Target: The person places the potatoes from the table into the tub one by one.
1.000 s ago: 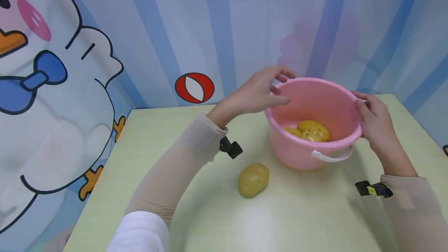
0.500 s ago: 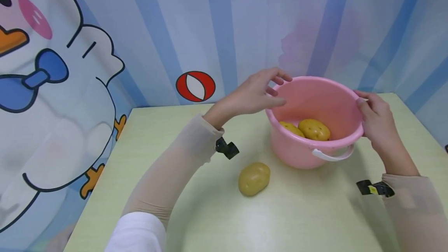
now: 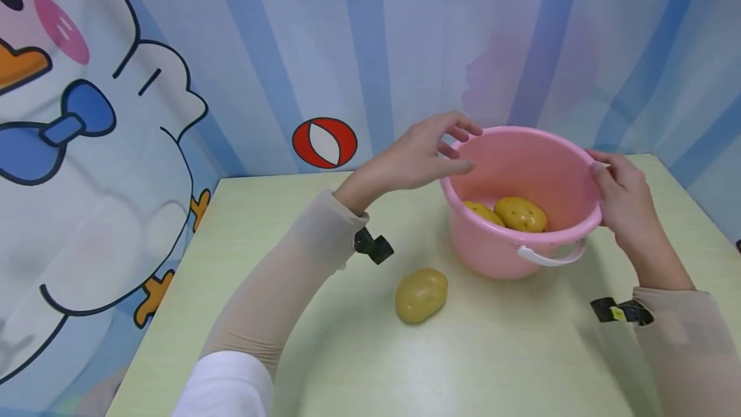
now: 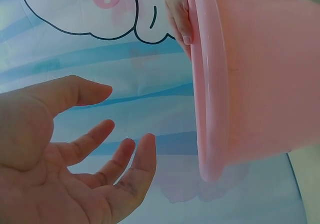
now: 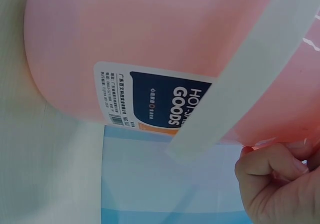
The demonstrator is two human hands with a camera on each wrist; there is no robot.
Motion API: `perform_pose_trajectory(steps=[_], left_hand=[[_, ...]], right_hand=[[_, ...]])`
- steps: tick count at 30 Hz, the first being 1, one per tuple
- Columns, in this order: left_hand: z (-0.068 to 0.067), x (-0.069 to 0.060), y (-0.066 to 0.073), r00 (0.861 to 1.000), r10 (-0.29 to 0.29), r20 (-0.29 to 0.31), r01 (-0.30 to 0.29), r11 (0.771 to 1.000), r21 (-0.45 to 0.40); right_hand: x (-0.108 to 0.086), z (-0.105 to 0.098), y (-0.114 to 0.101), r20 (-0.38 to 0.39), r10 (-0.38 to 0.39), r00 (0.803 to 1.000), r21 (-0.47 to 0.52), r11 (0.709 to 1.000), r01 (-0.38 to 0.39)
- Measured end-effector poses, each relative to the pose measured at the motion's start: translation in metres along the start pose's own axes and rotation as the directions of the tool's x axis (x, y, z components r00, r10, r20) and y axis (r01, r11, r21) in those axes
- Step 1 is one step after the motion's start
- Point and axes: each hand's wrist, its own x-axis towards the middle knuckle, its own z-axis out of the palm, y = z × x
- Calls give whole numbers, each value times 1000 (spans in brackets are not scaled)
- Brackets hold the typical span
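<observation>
A pink bucket (image 3: 492,250) with a white handle (image 3: 550,259) stands on the table. Two yellow-brown potatoes show inside: one whole potato (image 3: 520,213) and, to its left, a potato (image 3: 484,212) partly hidden by the front rim. My right hand (image 3: 625,201) grips the bucket's right rim. With fingers spread and slightly bent, my left hand (image 3: 425,152) hovers by the left rim; the left wrist view shows its palm (image 4: 65,194) bare, apart from the bucket. A third potato (image 3: 421,296) lies on the table in front of the bucket.
The pale table (image 3: 324,340) meets a striped blue backdrop (image 3: 405,50) printed with a cartoon duck at left. A printed label (image 5: 155,101) is stuck on the bucket's side, partly covered by the handle in the right wrist view.
Inside the bucket the left potato has rolled away from the other and settled. My left hand has drifted slightly left. The right hand keeps its grip on the rim.
</observation>
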Motion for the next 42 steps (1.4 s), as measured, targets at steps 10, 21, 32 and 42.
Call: perform_pose_trajectory(steps=[10,21,32,42], left_hand=[[-2,-5,-3,1000,7,-13,-8,999,-31],[-4,-11,-10,999,8,-31,-10,998,-59],[-7,-16,-17,999,-2,-44,-1,998,-61],[-9,-21,-22,999,-13,-48,10,999,-51]], right_hand=[[0,0,0,-10,1,1000,-5,1000,-1],[-1,0,0,0,5,1000,-2,1000,-5],[-1,0,-2,-1,1,1000,5,1000,-1],[-1,0,-1,-7,-3,1000,8,1000,3]])
